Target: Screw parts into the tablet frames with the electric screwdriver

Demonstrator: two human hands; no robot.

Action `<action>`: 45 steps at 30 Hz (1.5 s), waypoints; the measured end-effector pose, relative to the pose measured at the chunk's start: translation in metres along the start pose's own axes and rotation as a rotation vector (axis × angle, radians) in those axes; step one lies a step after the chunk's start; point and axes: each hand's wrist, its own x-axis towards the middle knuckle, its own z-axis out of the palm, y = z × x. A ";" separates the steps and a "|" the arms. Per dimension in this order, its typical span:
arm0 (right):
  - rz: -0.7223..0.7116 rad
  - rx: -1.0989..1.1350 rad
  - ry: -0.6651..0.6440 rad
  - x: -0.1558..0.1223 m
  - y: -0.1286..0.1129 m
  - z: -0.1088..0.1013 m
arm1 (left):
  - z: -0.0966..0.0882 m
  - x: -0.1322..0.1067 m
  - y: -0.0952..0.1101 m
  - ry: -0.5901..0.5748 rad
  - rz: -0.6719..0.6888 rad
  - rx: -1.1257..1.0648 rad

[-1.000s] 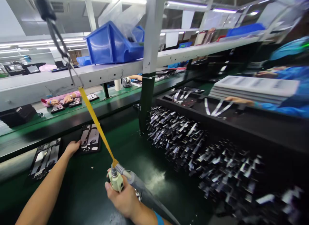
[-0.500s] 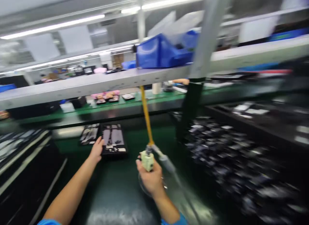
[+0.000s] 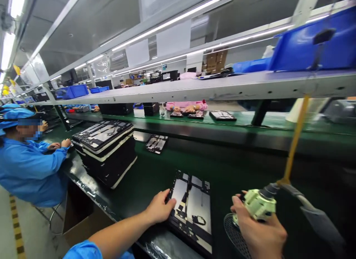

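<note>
My left hand (image 3: 160, 207) rests on the left edge of a flat black device panel (image 3: 192, 209) that lies on the green bench in front of me, fingers curled over its rim. My right hand (image 3: 257, 233) is wrapped round a pale green hanging power tool (image 3: 260, 204), whose grey hose (image 3: 314, 214) runs off to the right. A yellow strap (image 3: 296, 138) rises from the tool to the shelf above.
A tall stack of black trays (image 3: 107, 151) stands at the left. Another panel (image 3: 157, 144) lies farther back on the belt. A co-worker in blue (image 3: 26, 166) sits at the far left. Across the belt, pink-sleeved hands (image 3: 189, 107) work. Blue bins (image 3: 311, 47) sit on the shelf (image 3: 222, 89).
The view has swung left, bringing the tray stack and the seated co-worker into sight. The panel under my left hand now lies closer to me, beside the tool.
</note>
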 end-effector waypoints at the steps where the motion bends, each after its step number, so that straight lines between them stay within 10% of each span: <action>1: 0.034 -0.007 0.004 0.001 0.000 0.001 | -0.007 0.000 0.002 -0.014 0.040 0.079; 8: 0.001 0.125 -0.065 -0.014 -0.011 0.001 | -0.046 -0.008 0.016 -0.404 0.316 0.411; 15: -0.120 0.135 -0.066 -0.019 -0.009 0.000 | -0.025 0.008 0.048 -0.707 0.550 0.810; 30: -0.184 0.106 -0.074 -0.022 -0.020 -0.003 | -0.030 0.005 0.062 -0.796 0.618 0.928; 45: -0.220 0.137 -0.052 -0.024 -0.018 -0.007 | -0.017 -0.033 0.013 -0.390 0.875 0.736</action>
